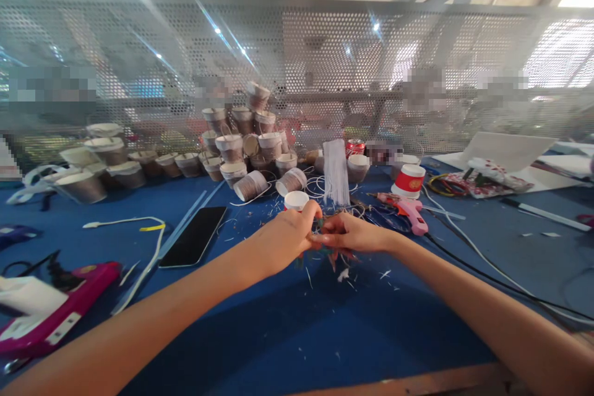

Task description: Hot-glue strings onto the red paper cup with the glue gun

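Note:
My left hand (290,232) and my right hand (348,232) meet over the middle of the blue table, fingers closed and fingertips touching. Between them shows a small dark green piece, mostly covered by the fingers; its kind I cannot make out. Thin reddish-brown bits poke out below my right hand. Just behind my left hand stands a paper cup (296,200) with a white rim. A pink glue gun (404,210) lies to the right of my right hand, its nozzle pointing left.
Brown-wrapped cups (229,147) are piled at the back left. White strands (336,172) stand behind my hands, near a red can (355,147). A red cup (409,180) is at right. A black phone (193,236) and a magenta power strip (69,309) lie left; cables (492,260) cross the right side.

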Demonstrator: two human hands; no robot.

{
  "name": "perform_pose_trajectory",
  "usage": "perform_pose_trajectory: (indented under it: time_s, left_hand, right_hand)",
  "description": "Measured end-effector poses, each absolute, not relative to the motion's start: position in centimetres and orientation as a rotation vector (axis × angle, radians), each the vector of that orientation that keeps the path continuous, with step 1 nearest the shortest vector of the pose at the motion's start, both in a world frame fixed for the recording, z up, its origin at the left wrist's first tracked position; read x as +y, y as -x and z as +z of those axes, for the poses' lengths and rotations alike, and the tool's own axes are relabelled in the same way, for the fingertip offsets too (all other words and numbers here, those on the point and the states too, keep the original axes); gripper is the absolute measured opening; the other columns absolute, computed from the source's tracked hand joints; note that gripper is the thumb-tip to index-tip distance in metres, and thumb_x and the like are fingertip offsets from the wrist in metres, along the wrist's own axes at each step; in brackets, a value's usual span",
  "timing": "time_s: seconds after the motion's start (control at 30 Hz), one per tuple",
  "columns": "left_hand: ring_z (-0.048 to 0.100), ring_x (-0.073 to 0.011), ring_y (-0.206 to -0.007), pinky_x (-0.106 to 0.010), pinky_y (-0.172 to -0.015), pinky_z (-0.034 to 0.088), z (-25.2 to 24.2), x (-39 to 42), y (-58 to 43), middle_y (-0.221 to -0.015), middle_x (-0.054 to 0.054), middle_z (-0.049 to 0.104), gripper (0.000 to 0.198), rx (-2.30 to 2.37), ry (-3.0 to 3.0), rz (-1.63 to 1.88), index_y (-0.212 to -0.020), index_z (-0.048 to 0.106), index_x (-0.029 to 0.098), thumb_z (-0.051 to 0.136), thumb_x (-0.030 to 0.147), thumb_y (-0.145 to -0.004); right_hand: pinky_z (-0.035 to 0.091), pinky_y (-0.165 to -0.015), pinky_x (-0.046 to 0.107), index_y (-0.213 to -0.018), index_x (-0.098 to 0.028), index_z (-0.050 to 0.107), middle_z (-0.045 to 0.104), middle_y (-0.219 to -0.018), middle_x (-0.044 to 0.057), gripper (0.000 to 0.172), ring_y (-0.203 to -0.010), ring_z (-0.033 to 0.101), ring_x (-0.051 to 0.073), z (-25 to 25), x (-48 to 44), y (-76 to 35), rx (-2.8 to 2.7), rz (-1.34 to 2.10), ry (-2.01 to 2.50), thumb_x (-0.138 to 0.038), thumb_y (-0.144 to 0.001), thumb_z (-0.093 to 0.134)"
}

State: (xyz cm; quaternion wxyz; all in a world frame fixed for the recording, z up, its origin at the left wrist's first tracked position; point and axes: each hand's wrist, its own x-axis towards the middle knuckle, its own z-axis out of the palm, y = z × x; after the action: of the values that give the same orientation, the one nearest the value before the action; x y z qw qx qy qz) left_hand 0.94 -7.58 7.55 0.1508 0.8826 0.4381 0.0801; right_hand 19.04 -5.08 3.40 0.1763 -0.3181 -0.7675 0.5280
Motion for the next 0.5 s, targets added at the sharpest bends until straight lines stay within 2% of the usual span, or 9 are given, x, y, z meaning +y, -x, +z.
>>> perform_pose_trajectory:
  time_s: [0.13,0.3,0.4,0.5]
  left_hand:
    - [0.058,-0.0133,-0.055,-0.025,-0.057,0.042,8.00,-7.59,-1.07,-0.062,0.002,0.062,0.031,1.225,-2.409,0.327,-0.106,0.040,0.017,0.055,0.024,-0.079]
    - [0.059,-0.0121,-0.052,-0.026,-0.058,0.045,7.72,-7.30,-0.91,-0.064,0.003,0.063,0.031,1.117,-2.353,0.473,-0.109,0.042,0.019,0.053,0.024,-0.081]
    - [0.061,-0.0137,-0.057,-0.028,-0.061,0.047,7.51,-7.06,-0.78,-0.064,0.003,0.063,0.036,1.102,-2.386,0.591,-0.116,0.041,0.020,0.053,0.027,-0.082]
    - [0.062,-0.0162,-0.069,-0.031,-0.067,0.049,7.60,-6.79,-0.54,-0.076,0.000,0.064,0.047,1.130,-2.446,0.758,-0.118,0.041,0.021,0.060,0.034,-0.078]
  right_hand:
    - [0.030,-0.031,0.016,-0.060,-0.015,0.051,0.046,-0.039,-0.007,0.047,-0.029,0.037,0.003,3.52,-4.64,-19.44,-2.087,1.472,0.879,-0.056,-0.081,0.047]
    - [0.027,-0.028,0.015,-0.058,-0.016,0.051,0.044,-0.036,-0.008,0.044,-0.027,0.037,0.003,3.28,-4.23,-19.59,-1.914,1.405,0.791,-0.055,-0.078,0.053]
    - [0.029,-0.030,0.016,-0.059,-0.017,0.051,0.038,-0.034,-0.011,0.040,-0.027,0.037,0.003,3.21,-4.22,-19.50,-1.790,1.394,0.743,-0.052,-0.077,0.055]
    - [0.032,-0.033,0.016,-0.059,-0.017,0.051,0.035,-0.033,-0.011,0.038,-0.027,0.037,0.003,3.26,-4.19,-19.53,-1.702,1.379,0.693,-0.049,-0.078,0.057]
